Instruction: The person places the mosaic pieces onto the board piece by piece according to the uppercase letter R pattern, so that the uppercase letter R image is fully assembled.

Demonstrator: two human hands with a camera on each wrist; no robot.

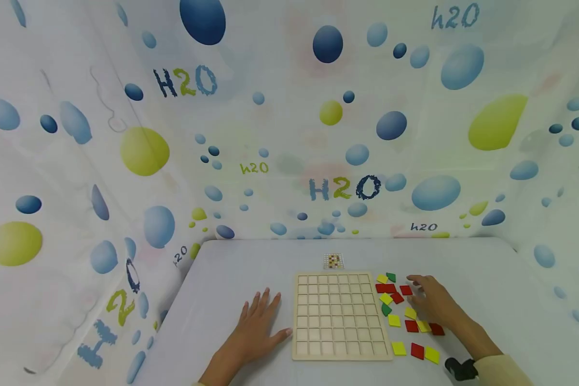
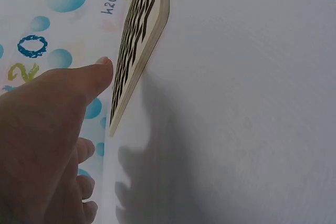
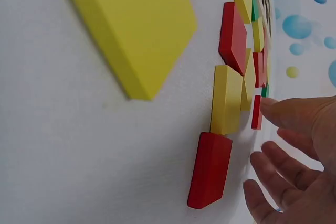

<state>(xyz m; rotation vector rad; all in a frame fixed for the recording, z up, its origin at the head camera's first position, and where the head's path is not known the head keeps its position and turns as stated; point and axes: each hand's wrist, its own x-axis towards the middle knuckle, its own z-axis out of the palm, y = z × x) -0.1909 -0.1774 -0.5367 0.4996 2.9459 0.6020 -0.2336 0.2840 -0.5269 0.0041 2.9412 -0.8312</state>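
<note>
A wooden grid board (image 1: 340, 310) with rows of square recesses lies on the white table. My left hand (image 1: 258, 329) rests beside it with fingers spread, its thumb at the board's left edge. My right hand (image 1: 434, 303) hovers at the right, over scattered flat tiles, fingers loosely bent and nothing held. A small red tile (image 1: 406, 290) lies just left of its fingers. Around it are yellow tiles (image 1: 394, 320), red tiles (image 1: 412, 326) and green tiles (image 1: 386, 309). In the right wrist view, a red tile (image 3: 210, 171) and a yellow tile (image 3: 227, 100) sit near the hand.
A small card with a coloured grid pattern (image 1: 334, 261) lies behind the board. A black object (image 1: 460, 369) sits by the right sleeve. A white curtain (image 1: 289, 118) printed with blue and green drops hangs behind the table (image 1: 251, 268) and at its sides.
</note>
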